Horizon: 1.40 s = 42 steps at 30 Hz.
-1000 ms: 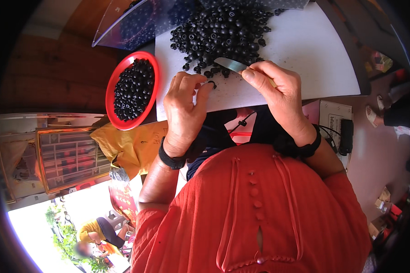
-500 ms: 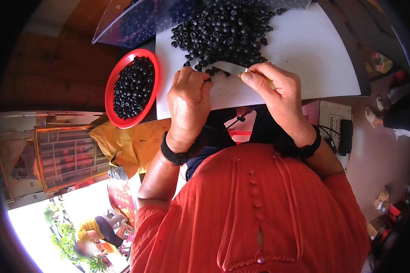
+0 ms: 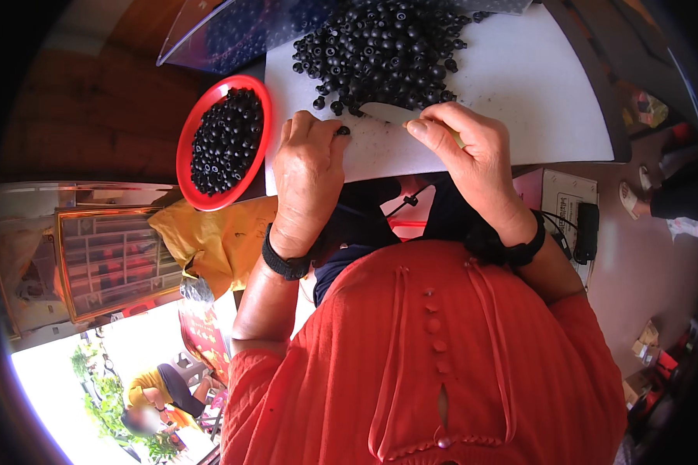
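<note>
A piled heap of small black rounded pieces (image 3: 388,58), some with a hole, lies on a white board (image 3: 531,105). My left hand (image 3: 309,167) is closed near the board's front edge, with one small black piece (image 3: 343,131) at its thumb and fingertips. In my right hand (image 3: 473,151) is a knife, its handle mostly hidden by the fingers. The pale blade (image 3: 388,113) points left toward the near side of the heap. Left of the board, a red oval dish (image 3: 184,155) holds many similar black pieces.
A clear plastic bin (image 3: 202,39) stands tilted behind the dish. Below the dish hangs a yellow bag (image 3: 213,240). A white box (image 3: 570,201) with a black adapter and cable is right of my legs. Another person (image 3: 159,395) sits far off at lower left.
My left hand has shifted slightly left, away from the blade, and the black piece at its fingertips now shows. Loose pieces near the blade are no longer between my hands.
</note>
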Tool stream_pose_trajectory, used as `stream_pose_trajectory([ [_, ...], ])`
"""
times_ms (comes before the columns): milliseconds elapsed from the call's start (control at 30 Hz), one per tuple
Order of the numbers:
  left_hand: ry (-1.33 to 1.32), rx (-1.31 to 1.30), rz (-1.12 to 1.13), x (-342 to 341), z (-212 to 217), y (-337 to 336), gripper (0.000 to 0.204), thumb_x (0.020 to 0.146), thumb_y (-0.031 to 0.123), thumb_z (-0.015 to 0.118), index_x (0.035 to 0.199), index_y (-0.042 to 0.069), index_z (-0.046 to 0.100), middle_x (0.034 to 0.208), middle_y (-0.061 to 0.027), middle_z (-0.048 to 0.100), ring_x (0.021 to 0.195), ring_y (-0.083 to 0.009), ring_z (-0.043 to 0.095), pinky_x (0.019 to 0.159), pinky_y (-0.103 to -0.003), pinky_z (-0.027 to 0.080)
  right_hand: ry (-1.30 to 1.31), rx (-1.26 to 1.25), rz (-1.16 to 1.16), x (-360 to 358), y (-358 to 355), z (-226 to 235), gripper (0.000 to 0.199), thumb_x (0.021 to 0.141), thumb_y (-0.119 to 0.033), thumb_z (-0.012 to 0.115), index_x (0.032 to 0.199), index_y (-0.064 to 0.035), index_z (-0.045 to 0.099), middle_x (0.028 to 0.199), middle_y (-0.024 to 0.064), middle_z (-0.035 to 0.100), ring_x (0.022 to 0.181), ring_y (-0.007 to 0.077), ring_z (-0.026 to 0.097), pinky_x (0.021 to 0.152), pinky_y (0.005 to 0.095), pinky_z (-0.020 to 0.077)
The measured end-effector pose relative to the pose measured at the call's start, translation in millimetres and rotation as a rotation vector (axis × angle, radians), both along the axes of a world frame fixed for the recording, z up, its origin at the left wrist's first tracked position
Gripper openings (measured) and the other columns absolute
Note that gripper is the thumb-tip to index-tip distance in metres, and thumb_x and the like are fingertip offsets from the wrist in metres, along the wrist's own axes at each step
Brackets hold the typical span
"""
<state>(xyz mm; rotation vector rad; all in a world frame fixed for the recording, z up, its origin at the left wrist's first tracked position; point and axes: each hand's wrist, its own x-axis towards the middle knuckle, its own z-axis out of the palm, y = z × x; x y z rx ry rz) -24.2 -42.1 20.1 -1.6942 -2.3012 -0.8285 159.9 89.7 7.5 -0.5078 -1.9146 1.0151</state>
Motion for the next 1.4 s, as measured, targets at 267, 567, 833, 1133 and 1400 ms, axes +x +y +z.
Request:
stream_pose_trajectory([
  [267, -0.125, 0.043, -0.046, 3.8, 0.3, 4.7, 0.011, 0.084, 0.006, 0.074, 0.094, 0.002, 0.074, 0.09, -0.0123, 0.063, 0.091, -0.0347, 0.064, 0.076, -0.046, 0.054, -0.076, -0.011, -0.003, 1.7, -1.4, 0.8, 0.025, 0.096, -0.022, 0.077, 0.086, -0.0002, 0.07, 0.068, 0.0089, 0.063, 0.053, 0.0166, 0.057, 0.052, 0.0318, 0.044],
  [567, 0.19, 0.046, -0.181, 10.5, -0.3, 10.5, 0.015, 0.079, 0.005, 0.075, 0.094, 0.002, 0.071, 0.095, -0.0133, 0.062, 0.088, -0.0347, 0.063, 0.073, -0.044, 0.055, -0.039, 0.066, -0.018, -0.7, -1.2, -1.1, 0.025, 0.097, -0.023, 0.075, 0.088, -0.0008, 0.072, 0.069, 0.0096, 0.064, 0.054, 0.0216, 0.059, 0.053, 0.034, 0.0456],
  [833, -0.378, 0.128, -0.253, 3.9, 6.0, 4.4, 0.017, 0.087, -0.003, 0.072, 0.104, -0.002, 0.073, 0.1, -0.0074, 0.066, 0.081, -0.0203, 0.064, 0.063, -0.03, 0.05, 0.001, -0.022, 0.061, 2.6, 0.1, -1.9, 0.024, 0.097, -0.021, 0.076, 0.087, 0.0, 0.071, 0.064, 0.0063, 0.058, 0.053, 0.0113, 0.05, 0.051, 0.0299, 0.0405],
  [1133, -1.49, 0.293, -0.303, -0.7, 2.9, -1.8, 0.022, 0.099, 0.006, 0.07, 0.118, -0.005, 0.073, 0.09, -0.0103, 0.068, 0.067, -0.0132, 0.059, 0.056, -0.026, 0.045, -0.069, -0.028, 0.059, 6.1, -4.1, 4.0, 0.027, 0.097, -0.022, 0.077, 0.082, 0.0, 0.069, 0.061, 0.0063, 0.057, 0.052, 0.0112, 0.049, 0.05, 0.0304, 0.0406],
  [1400, -1.661, 0.24, -0.381, 8.9, 3.5, 3.8, 0.027, 0.102, 0.007, 0.064, 0.126, -0.005, 0.069, 0.097, -0.0174, 0.071, 0.067, -0.0192, 0.063, 0.056, -0.028, 0.049, -0.066, 0.001, 0.045, 6.4, -4.0, 3.5, 0.027, 0.097, -0.024, 0.076, 0.084, -0.0008, 0.071, 0.062, 0.0082, 0.061, 0.052, 0.0141, 0.056, 0.05, 0.0316, 0.0435],
])
